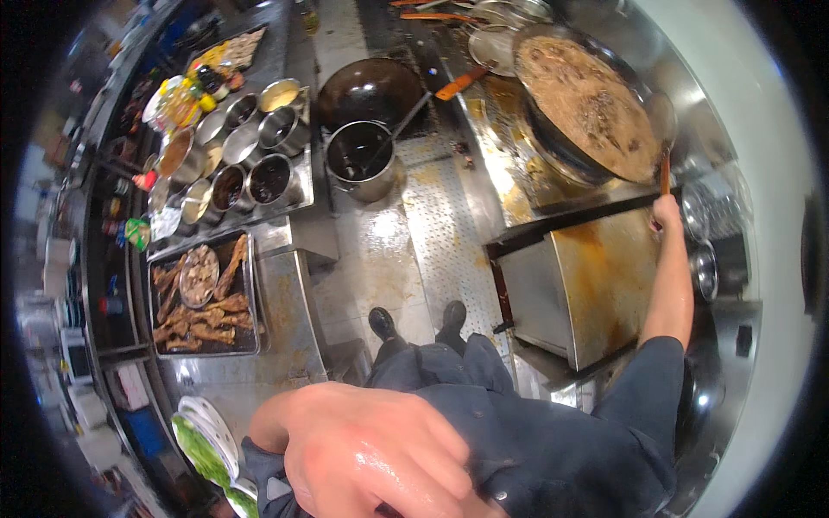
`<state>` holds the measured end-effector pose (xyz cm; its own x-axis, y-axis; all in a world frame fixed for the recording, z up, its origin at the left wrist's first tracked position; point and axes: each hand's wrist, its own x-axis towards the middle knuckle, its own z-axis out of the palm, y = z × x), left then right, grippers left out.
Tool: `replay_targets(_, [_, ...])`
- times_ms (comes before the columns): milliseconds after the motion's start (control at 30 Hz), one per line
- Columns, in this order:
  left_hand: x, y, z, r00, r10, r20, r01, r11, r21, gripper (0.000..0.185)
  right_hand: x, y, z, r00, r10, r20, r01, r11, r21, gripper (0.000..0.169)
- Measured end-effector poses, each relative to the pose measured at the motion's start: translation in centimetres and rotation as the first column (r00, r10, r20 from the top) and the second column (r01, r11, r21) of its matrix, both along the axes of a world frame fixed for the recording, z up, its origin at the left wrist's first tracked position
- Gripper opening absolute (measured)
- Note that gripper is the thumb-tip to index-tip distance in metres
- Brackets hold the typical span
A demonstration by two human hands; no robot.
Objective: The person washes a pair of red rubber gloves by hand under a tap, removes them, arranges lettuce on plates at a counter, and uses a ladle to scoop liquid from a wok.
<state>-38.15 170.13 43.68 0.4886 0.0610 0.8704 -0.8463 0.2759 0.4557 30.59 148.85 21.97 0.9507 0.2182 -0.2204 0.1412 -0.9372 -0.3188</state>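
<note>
My right hand (665,213) grips the wooden handle (665,173) of a round-headed utensil, a ladle or strainer (660,123). Its head rests at the right rim of a large wok (550,129), which is filled with bubbling brown liquid (583,97) with darker lumps in it. Close to the camera, in front of my dark jacket, is my left hand (382,447) with its fingers curled. Its skin looks wet, and the palm side is hidden, so whether it holds anything does not show.
Metal pots of sauces (269,178) crowd the left counter, near a tray of browned meat pieces (207,324). A dark empty wok (369,94) and a pot with a ladle (359,158) stand ahead. Below the large wok is a stained metal cabinet (602,285). Greens (201,447) lie at lower left.
</note>
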Motion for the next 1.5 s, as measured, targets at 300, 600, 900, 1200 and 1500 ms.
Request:
replay_targets(300, [0.3,-3.4,1.8,0.896,0.414,0.162,-0.359,0.889,-0.284,0.039,-6.1,3.0,1.8,0.616,0.168,-0.77,0.429,0.747,0.507,0.031])
replay_targets(600, [-1.9,1.7,-0.2,0.996,-0.023,0.088,0.02,0.999,0.036,0.043,-15.0,1.9,5.7,0.633,0.175,-0.754,0.539,0.599,0.592,0.015])
replay_targets(900, [-5.8,4.9,1.1,0.979,-0.2,-0.038,0.202,0.977,0.065,0.053,-19.0,-0.4,3.7,0.892,-0.063,-0.448,0.36,0.7,0.617,0.011])
replay_targets(1200, [-9.4,4.7,-3.8,0.915,-0.402,0.025,0.4,0.898,-0.182,0.046,-21.0,2.3,4.1,0.951,-0.142,0.274,0.091,0.977,0.191,0.03])
replay_targets(1500, [-9.5,-0.3,0.8,0.76,-0.348,0.548,0.61,0.672,-0.42,0.047,-22.3,-3.4,-3.0,0.94,-0.029,-0.34,0.321,0.418,0.85,0.016])
